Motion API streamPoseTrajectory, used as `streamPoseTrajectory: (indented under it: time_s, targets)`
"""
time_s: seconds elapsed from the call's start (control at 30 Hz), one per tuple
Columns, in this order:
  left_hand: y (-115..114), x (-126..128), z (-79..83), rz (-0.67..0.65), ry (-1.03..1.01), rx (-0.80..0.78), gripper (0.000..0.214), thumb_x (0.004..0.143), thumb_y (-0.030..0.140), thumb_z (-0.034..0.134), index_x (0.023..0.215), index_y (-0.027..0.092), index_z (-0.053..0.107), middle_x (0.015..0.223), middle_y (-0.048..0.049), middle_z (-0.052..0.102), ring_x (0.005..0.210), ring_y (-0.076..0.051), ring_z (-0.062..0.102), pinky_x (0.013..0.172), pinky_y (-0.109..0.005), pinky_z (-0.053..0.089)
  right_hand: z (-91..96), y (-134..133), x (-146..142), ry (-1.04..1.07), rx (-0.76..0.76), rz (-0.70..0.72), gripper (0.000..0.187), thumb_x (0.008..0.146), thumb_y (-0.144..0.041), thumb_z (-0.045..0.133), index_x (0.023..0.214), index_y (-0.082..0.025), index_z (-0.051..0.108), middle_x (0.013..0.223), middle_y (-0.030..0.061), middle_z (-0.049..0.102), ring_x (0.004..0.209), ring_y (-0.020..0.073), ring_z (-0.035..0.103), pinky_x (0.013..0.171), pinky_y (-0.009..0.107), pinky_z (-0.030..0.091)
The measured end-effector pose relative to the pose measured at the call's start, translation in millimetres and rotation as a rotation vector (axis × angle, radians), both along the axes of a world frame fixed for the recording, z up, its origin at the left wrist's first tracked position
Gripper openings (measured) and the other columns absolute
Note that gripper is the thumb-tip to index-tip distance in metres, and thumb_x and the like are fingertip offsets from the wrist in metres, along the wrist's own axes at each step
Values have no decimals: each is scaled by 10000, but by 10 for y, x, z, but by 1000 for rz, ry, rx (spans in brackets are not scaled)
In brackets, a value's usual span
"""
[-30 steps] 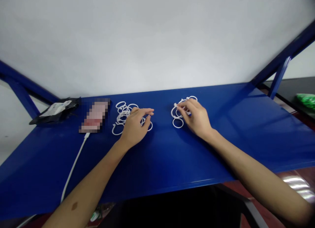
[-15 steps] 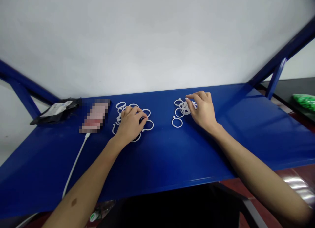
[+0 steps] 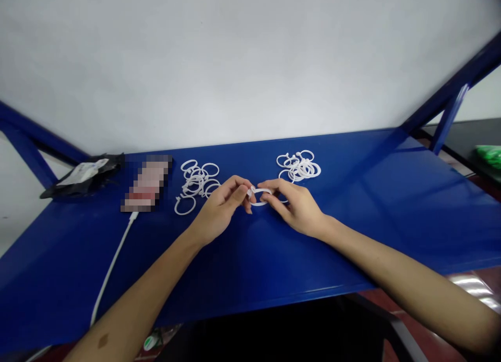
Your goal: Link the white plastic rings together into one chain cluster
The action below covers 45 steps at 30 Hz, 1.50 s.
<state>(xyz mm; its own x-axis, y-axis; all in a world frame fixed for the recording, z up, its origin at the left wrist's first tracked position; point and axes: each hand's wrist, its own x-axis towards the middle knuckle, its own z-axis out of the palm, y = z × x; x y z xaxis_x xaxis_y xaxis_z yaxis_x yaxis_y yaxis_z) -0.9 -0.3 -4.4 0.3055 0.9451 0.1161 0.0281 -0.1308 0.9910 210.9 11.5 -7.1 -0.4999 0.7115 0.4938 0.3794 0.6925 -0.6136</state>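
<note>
Your own parts in view, two entries.

Item 1: your left hand, bare, on a slim left forearm. The forearm is uncovered all the way to the picture's lower edge. It has one small dark oval mark on its upper side, just off the near edge of the blue metal bench.

Item 2: your right hand, bare, on a slim right forearm. It is likewise uncovered throughout, and its surface is plain.

Fingernails on both hands are too small to describe.

phone pixelated, cable cut off — bottom edge, green item cropped
</note>
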Motion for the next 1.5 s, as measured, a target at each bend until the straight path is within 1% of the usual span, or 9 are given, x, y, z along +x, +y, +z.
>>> streamPoseTrajectory:
  time_s: [0.13,0.3,0.63,0.77,0.93,1.07,1.27,1.4,1.5]
  targets:
    - [-8,14,-32,14,-35,-3,311,889,471,670,1066,217,635,852,-36,692,664,-130,639,657,-279,547,-16,-15,-15,79,-71,-17,191,1008,-265,524,1165,-169,574,834,16,714,703,122,681,650,240,532]
    - [-29,41,17,82,39,44,265,811,456,758,867,206,694,694,-11,681,558,-117,592,540,-246,511,19,-54,-23,111,-107,109,124,1013,-259,521,1013,-179,617,833,15,726,715,112,690,636,220,524]
    - [-19,-1,-34,126,190,210,213,778,370,797,918,235,708,768,-6,688,677,-133,615,627,-254,492,20,-100,43,-102,147,173,188,1040,-242,444,1006,-174,616,948,80,730,776,149,658,685,274,524]
    - [77,-111,-7,157,357,261,201,820,384,754,953,239,713,778,-6,691,678,-143,606,649,-273,480,38,-31,32,-135,184,48,182,1030,-251,471,1060,-174,633,972,79,739,804,161,677,707,289,538]
    - [195,-332,78,339,698,544,125,913,298,627,976,251,725,876,-23,708,796,-187,603,778,-339,462,99,216,225,-90,311,-284,191,1009,-288,518,1041,-203,686,949,68,740,841,190,668,766,337,526]
    - [214,-459,56,160,946,637,181,908,368,630,1024,269,730,990,-38,700,980,-248,563,941,-431,396,92,467,464,-121,341,-557,253,1001,-327,516,1023,-192,728,905,82,727,826,218,614,744,363,478]
    - [189,-442,-7,-72,1108,639,178,900,420,662,998,307,759,995,-30,665,962,-237,498,919,-419,337,-53,699,637,-290,335,-722,298,985,-325,510,1092,-184,750,971,111,724,888,261,558,743,398,455]
    - [165,-358,-7,-94,1029,654,158,950,345,611,951,279,754,959,-18,683,945,-218,500,904,-399,338,-34,664,602,-262,434,-684,304,989,-278,494,1158,-158,717,1081,144,694,979,291,546,819,453,479]
    - [127,-283,14,-59,919,667,172,974,282,569,964,243,736,990,-24,693,957,-209,516,933,-399,356,39,485,458,-214,454,-460,287,982,-247,519,1225,-195,664,1119,119,676,1015,276,574,872,465,502]
